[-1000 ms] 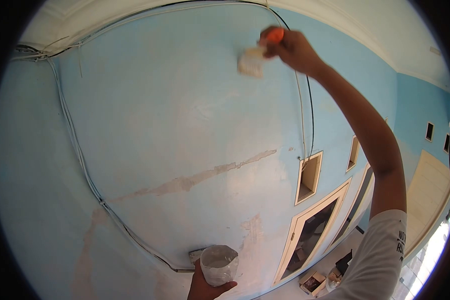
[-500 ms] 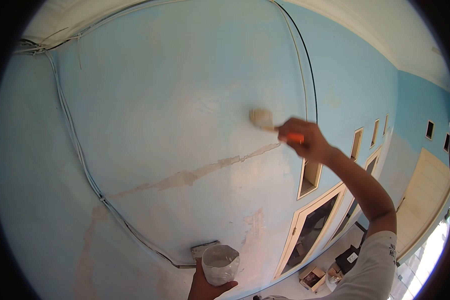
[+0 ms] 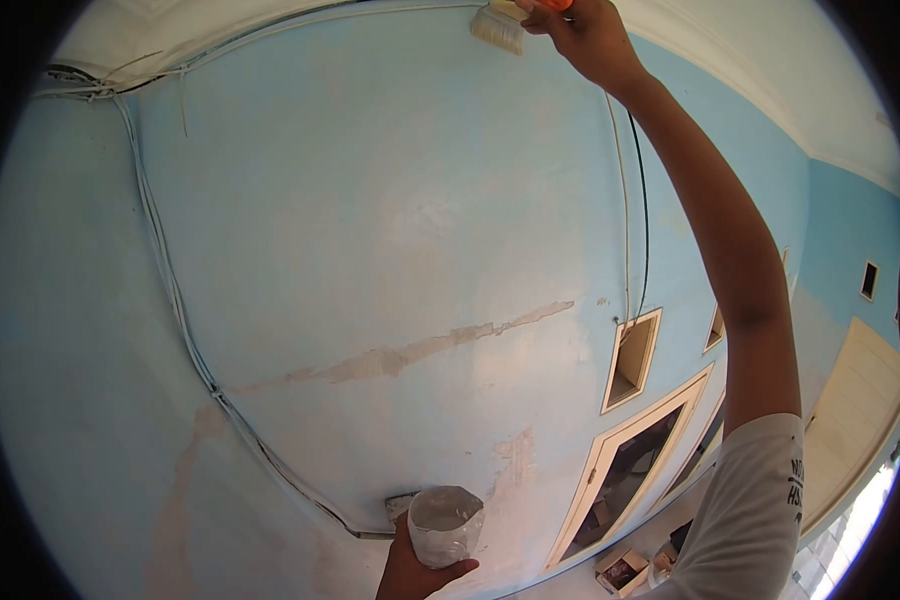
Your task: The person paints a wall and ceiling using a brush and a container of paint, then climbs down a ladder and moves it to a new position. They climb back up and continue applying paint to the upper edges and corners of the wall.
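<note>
My right hand is raised to the top of the view, closed around the orange handle of a wide paintbrush. Its pale bristles point down and left, at the upper part of the blue wall just under the ceiling edge. Low in the view, my left hand is wrapped around a cut clear plastic container, smeared whitish, with greyish contents. The container is held upright in front of the wall. A rough patch of bare plaster runs across the wall between my hands.
Cables run down the left of the wall and along the ceiling edge. A grey electrical box sits behind the container. To the right are a small framed opening, a glazed window and a cardboard box on the floor.
My right hand has swept the paintbrush upward from mid-wall to near the ceiling, stretching the arm. My left hand and the container stay almost where they were. The view has shifted slightly.
</note>
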`<state>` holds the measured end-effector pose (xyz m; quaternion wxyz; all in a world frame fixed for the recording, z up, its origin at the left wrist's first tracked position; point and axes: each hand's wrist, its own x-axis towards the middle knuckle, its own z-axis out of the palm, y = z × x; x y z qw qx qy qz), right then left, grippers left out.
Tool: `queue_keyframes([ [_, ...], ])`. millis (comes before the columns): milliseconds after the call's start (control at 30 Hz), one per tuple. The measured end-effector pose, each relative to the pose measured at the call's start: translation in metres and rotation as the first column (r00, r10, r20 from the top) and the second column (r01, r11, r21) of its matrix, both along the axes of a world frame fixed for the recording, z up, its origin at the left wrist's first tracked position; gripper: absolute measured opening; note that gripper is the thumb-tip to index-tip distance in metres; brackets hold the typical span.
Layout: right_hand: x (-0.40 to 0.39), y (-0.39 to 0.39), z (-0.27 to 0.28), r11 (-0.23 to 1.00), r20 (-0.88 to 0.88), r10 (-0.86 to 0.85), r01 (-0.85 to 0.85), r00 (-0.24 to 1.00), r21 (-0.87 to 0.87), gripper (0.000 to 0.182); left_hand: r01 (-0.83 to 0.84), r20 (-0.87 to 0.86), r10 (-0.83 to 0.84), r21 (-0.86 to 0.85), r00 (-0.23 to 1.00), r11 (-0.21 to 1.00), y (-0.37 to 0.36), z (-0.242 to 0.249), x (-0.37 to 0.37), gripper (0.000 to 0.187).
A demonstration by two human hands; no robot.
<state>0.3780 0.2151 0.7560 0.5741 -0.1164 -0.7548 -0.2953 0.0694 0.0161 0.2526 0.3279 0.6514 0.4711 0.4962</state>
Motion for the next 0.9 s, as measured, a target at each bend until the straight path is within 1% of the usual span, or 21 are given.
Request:
queue_keyframes([
  [33,-0.002,-0.002,0.001,0.984,-0.006,-0.087,0.087,0.996,0.156,0.014,0.005,0.007,-0.005,0.003,1.0,1.0,0.001,-0.005,-0.001,0.12],
  [67,-0.01,0.009,-0.017,0.978,-0.085,-0.135,0.147,0.987,0.149,0.014,0.008,0.015,-0.008,0.005,1.0,1.0,0.002,-0.008,-0.002,0.12],
  [100,-0.011,0.015,-0.037,0.955,0.091,-0.042,0.014,0.995,0.295,0.013,0.002,0.016,-0.002,0.002,1.0,1.0,0.0,-0.009,-0.004,0.12],
  [167,-0.026,0.014,-0.109,0.986,0.232,-0.054,0.015,0.971,0.168,0.02,0.025,-0.016,-0.025,0.019,1.0,0.999,-0.002,-0.012,-0.006,0.12],
  [200,-0.033,0.001,-0.146,1.0,0.289,0.004,0.003,0.957,-0.023,0.021,0.007,-0.01,-0.007,0.021,1.0,1.0,-0.005,-0.011,-0.008,0.12],
  [233,-0.036,-0.003,-0.179,0.997,0.343,0.057,-0.038,0.937,-0.062,0.021,0.041,-0.004,-0.041,0.013,0.999,0.999,-0.008,-0.008,-0.01,0.12],
  [267,-0.04,-0.017,-0.208,0.979,0.382,0.109,-0.033,0.918,-0.202,0.021,0.066,0.007,-0.066,0.017,0.998,0.998,-0.007,-0.004,-0.011,0.121],
  [300,-0.044,-0.02,-0.235,0.969,0.454,0.147,-0.036,0.879,-0.243,0.019,0.026,0.024,-0.026,0.035,0.999,0.999,-0.006,-0.003,-0.013,0.121],
  [333,-0.048,-0.031,-0.251,0.926,0.498,0.251,-0.056,0.83,-0.374,0.016,0.036,0.049,-0.037,0.011,0.998,0.999,-0.009,-0.003,-0.015,0.122],
  [367,-0.051,-0.039,-0.255,0.902,0.558,0.265,0.001,0.787,-0.431,0.012,0.05,0.074,-0.05,-0.007,0.996,0.999,-0.01,0.0,-0.015,0.122],
  [400,-0.053,-0.034,-0.245,0.906,0.57,0.284,-0.022,0.771,-0.423,0.012,0.019,0.086,-0.02,0.003,0.996,1.0,-0.012,0.007,-0.016,0.122],
  [467,-0.061,-0.02,-0.212,0.885,0.459,0.368,-0.153,0.809,-0.44,0.01,-0.074,-0.068,0.065,-0.13,0.996,0.989,-0.018,0.03,-0.014,0.115],
  [500,-0.069,-0.018,-0.187,0.738,0.268,0.501,-0.245,0.823,-0.629,0.009,-0.09,-0.061,0.083,-0.126,0.995,0.988,-0.02,0.033,-0.013,0.115],
  [533,-0.077,-0.015,-0.155,0.547,0.054,0.58,-0.339,0.813,-0.765,0.009,-0.073,-0.028,0.07,-0.122,0.997,0.99,-0.021,0.036,-0.011,0.116],
  [600,-0.092,-0.01,-0.088,0.649,0.036,0.46,-0.307,0.887,-0.696,0.017,-0.065,0.009,0.067,-0.109,0.998,0.992,-0.023,0.031,-0.013,0.116],
  [667,-0.104,-0.013,-0.032,0.809,0.053,0.385,-0.309,0.922,-0.499,0.022,-0.006,0.022,0.005,0.032,1.0,0.999,-0.017,0.012,-0.018,0.123],
  [733,-0.106,-0.006,0.013,0.924,0.034,0.366,-0.359,0.93,-0.128,0.025,-0.02,0.03,0.018,0.058,0.999,0.998,-0.018,0.007,-0.022,0.122],
  [767,-0.106,-0.004,0.029,0.943,0.031,0.33,-0.331,0.943,0.027,0.023,-0.021,0.032,0.018,0.078,0.999,0.997,-0.019,0.005,-0.024,0.122],
  [800,-0.107,-0.004,0.037,0.957,0.012,0.285,-0.285,0.959,0.051,0.02,-0.025,0.039,0.022,0.073,0.999,0.997,-0.025,0.011,-0.024,0.122],
  [867,-0.112,0.002,0.026,0.954,0.104,0.243,-0.257,0.964,0.154,0.012,-0.144,0.021,0.148,-0.13,0.989,0.981,-0.04,0.034,-0.026,0.117],
  [900,-0.115,0.001,0.009,0.956,0.222,0.103,-0.158,0.97,0.247,0.011,-0.144,0.025,0.149,-0.134,0.988,0.98,-0.043,0.036,-0.03,0.117],
])
